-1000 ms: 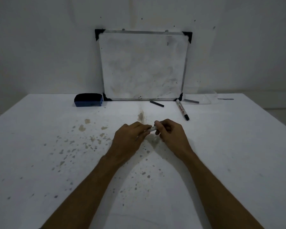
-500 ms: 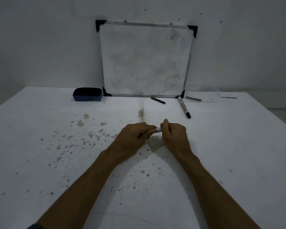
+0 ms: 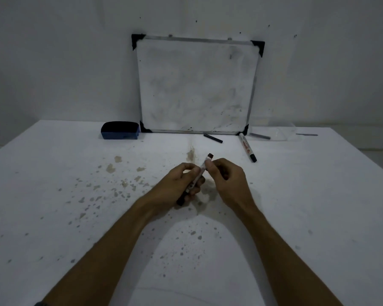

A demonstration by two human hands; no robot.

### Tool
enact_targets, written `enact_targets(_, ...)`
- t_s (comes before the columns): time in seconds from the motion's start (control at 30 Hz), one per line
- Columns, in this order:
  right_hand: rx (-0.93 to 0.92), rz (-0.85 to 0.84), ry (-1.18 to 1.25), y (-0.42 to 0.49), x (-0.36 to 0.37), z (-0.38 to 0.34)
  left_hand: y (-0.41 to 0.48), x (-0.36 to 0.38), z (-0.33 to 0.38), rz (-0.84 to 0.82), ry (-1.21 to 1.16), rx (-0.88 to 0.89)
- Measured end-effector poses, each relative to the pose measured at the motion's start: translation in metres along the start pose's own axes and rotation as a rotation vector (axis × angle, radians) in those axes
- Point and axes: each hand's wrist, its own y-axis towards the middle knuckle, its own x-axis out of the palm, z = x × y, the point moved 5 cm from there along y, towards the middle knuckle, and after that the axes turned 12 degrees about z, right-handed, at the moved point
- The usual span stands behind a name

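Note:
Both hands meet over the middle of the stained white table (image 3: 53, 195). My left hand (image 3: 177, 184) grips a white marker (image 3: 205, 165) round its lower body; the marker tilts up and away, a dark red tip at its far end and a dark end below the hand. My right hand (image 3: 228, 180) pinches the marker's upper part with curled fingers; something dark shows inside its fingers, and I cannot tell what it is. A smudged whiteboard (image 3: 197, 85) with black corners leans against the wall behind.
A blue eraser (image 3: 120, 130) lies left of the whiteboard's foot. A black cap or short pen (image 3: 212, 138), a second white marker with a black cap (image 3: 247, 150), a grey pen (image 3: 259, 136) and clear plastic (image 3: 281, 133) lie at the back right.
The marker, held level between both hands before, now tilts up with its dark red tip exposed. The view has shifted slightly.

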Motion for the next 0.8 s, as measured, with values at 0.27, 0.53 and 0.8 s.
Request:
enact_targets(0.27,0.151,-0.155,0.040,-0.003,0.004,0.000,0.002,-0.002,-0.004,0.053,0.066,0.050)
enact_targets(0.53,0.394,-0.486,0.280,-0.012,0.008,-0.001,0.002,-0.019,0.009,0.184,0.349,0.446)
enact_targets(0.8,0.824,-0.496,0.883,-0.009,0.001,0.009,0.005,-0.023,0.011,0.339,0.447,0.426)
